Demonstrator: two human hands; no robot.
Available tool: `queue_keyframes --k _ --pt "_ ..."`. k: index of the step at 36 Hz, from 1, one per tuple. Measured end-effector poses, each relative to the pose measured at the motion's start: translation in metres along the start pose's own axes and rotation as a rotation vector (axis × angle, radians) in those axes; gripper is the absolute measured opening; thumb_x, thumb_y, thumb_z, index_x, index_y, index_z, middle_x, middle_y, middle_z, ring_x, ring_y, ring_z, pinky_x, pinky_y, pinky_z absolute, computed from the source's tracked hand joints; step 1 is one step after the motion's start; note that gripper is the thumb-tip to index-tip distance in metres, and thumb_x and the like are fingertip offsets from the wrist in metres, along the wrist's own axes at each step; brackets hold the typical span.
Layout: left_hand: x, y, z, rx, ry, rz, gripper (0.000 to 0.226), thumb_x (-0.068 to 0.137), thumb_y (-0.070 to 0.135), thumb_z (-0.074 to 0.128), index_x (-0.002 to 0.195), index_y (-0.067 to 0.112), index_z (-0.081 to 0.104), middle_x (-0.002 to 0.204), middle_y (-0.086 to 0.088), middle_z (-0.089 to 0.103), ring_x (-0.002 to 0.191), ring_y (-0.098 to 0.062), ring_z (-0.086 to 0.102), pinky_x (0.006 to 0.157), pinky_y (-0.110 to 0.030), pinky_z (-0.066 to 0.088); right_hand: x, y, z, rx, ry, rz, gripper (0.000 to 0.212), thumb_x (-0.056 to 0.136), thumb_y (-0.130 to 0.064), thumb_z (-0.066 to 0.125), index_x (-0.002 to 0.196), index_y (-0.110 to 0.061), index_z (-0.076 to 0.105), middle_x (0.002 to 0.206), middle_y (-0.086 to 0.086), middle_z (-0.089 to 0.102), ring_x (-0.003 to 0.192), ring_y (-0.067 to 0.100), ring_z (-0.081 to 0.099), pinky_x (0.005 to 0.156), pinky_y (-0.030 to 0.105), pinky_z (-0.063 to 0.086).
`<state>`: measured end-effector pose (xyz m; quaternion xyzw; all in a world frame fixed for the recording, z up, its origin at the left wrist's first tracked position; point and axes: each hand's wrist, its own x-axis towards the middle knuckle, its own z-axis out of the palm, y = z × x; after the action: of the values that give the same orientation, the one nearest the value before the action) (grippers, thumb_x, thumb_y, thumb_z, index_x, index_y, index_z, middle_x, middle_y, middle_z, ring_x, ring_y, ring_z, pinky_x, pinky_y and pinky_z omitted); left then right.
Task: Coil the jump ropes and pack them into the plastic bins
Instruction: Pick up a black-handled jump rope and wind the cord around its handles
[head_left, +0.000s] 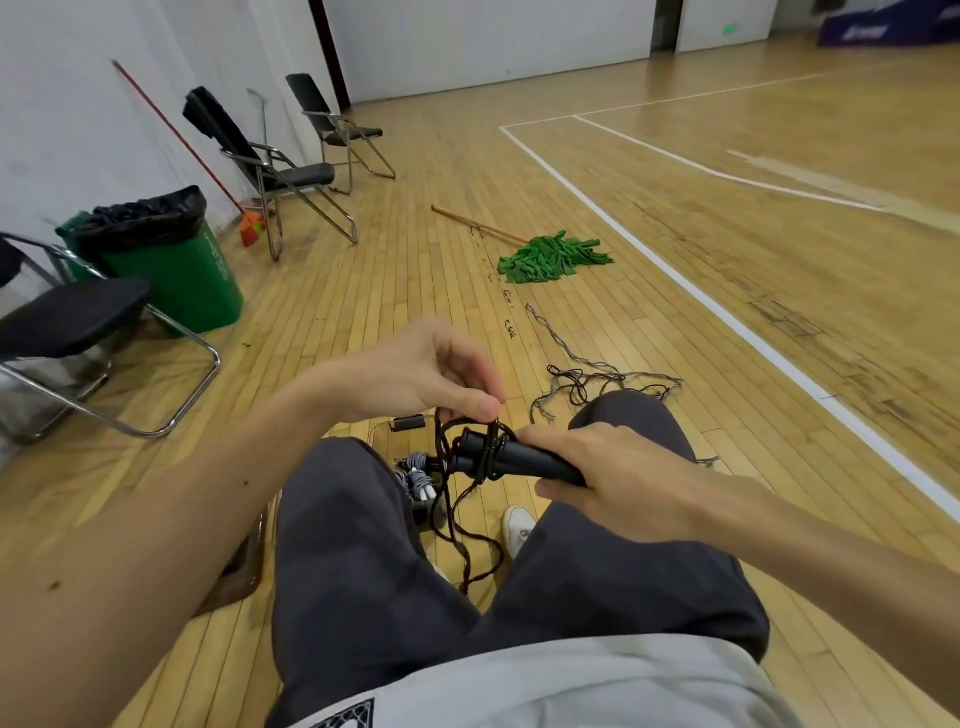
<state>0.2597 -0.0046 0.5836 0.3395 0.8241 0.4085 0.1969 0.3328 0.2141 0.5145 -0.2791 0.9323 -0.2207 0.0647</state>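
The fingers (480, 405) of the left hand (431, 374) pinch the dark braided jump rope (467, 551), which is wound around its two black plastic handles (524, 460). The right hand (613, 467) curls its fingers around these handles. At 9 o'clock from them, a clear plastic bin (381, 423) holds a grey-white rope (415, 467). Tangled ropes (587, 379) lie on the wooden floor (415, 260) at 1 o'clock.

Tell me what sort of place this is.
Likely an indoor sports hall: a plank floor with white court lines, folding chairs at the side, and a mop lying out.
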Motion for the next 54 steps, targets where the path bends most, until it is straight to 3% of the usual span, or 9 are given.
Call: queue_keyframes --k 6,15,19,26,36,40,48,51,54 --pt "-0.002 -0.02 0.015 -0.402 0.024 0.011 0.008 0.077 0.023 0.071 0.075 0.016 0.074 0.064 0.006 0.065 0.056 -0.004 0.058 0.054 -0.014 0.047 0.001 0.0 -0.001 0.208 -0.022 -0.076 0.018 0.102 -0.023 0.061 0.113 -0.033 0.05 0.076 -0.028 0.055 0.07 0.003 0.052 0.064 0.016 0.037" --pt "-0.001 -0.043 0.042 -0.71 0.009 0.038 0.053 0.066 0.061 0.083 0.087 0.017 0.063 0.073 0.005 0.062 0.064 -0.008 0.056 0.059 -0.02 0.046 0.002 -0.005 -0.011 0.492 0.02 -0.133 0.023 0.099 -0.025 0.064 0.121 -0.025 0.059 0.089 0.0 0.059 0.077 0.024 0.053 0.069 0.033 0.043" --pt "-0.003 -0.044 0.053 -0.763 0.076 0.011 0.037 0.089 0.043 0.063 0.097 0.008 0.055 0.06 0.009 0.045 0.051 -0.004 0.034 0.058 -0.027 0.021 0.006 -0.002 -0.01 0.597 0.083 -0.134 0.02 0.099 -0.023 0.064 0.116 -0.033 0.06 0.074 -0.008 0.053 0.064 0.015 0.047 0.059 0.024 0.038" --pt "0.0 -0.034 0.062 -0.814 0.3 -0.101 0.029 0.106 0.019 0.04 0.121 0.009 0.062 0.06 0.003 0.04 0.046 -0.006 0.026 0.05 -0.024 0.017 0.015 0.004 -0.009 0.857 0.172 -0.004 0.027 0.096 -0.014 0.068 0.117 -0.029 0.062 0.07 0.001 0.049 0.059 0.018 0.044 0.051 0.025 0.037" --pt "-0.011 -0.044 0.084 -0.374 0.348 -0.243 0.035 0.108 0.03 0.039 0.097 0.008 0.064 0.059 0.002 0.038 0.048 -0.01 0.03 0.048 -0.023 0.027 0.019 0.026 -0.014 0.897 0.281 0.197 0.026 0.096 -0.009 0.067 0.116 -0.025 0.061 0.065 -0.002 0.046 0.054 0.013 0.042 0.048 0.021 0.036" --pt "-0.014 -0.037 0.09 0.066 0.336 -0.183 0.033 0.107 0.032 0.04 0.092 0.017 0.066 0.056 0.013 0.044 0.05 -0.005 0.042 0.052 -0.019 0.032 0.021 0.032 -0.005 0.865 0.278 0.255 0.028 0.096 -0.01 0.068 0.117 -0.026 0.061 0.064 -0.003 0.047 0.052 0.01 0.043 0.047 0.02 0.037" --pt "-0.024 -0.006 0.08 0.868 0.085 -0.087 0.022 0.108 0.036 0.035 0.1 0.02 0.049 0.088 0.005 0.054 0.081 -0.017 0.056 0.074 -0.035 0.05 0.027 0.033 0.006 0.791 0.12 0.293 0.025 0.096 -0.012 0.068 0.116 -0.024 0.059 0.071 0.005 0.05 0.055 0.014 0.043 0.046 0.025 0.037" --pt "-0.025 0.003 0.071 1.022 -0.022 -0.054 0.027 0.108 0.036 0.033 0.113 0.018 0.053 0.091 0.005 0.048 0.082 -0.015 0.052 0.076 -0.03 0.048 0.027 0.03 0.009 0.754 0.012 0.306 0.026 0.096 -0.015 0.067 0.118 -0.024 0.058 0.073 0.006 0.051 0.056 0.014 0.043 0.046 0.024 0.037" --pt "-0.023 0.011 0.062 1.069 -0.087 -0.034 0.02 0.108 0.038 0.035 0.104 0.024 0.049 0.088 0.008 0.042 0.08 -0.012 0.046 0.073 -0.026 0.043 0.027 0.026 0.008 0.729 -0.076 0.325 0.023 0.098 -0.018 0.066 0.117 -0.025 0.056 0.072 0.003 0.052 0.054 0.012 0.045 0.047 0.024 0.039"
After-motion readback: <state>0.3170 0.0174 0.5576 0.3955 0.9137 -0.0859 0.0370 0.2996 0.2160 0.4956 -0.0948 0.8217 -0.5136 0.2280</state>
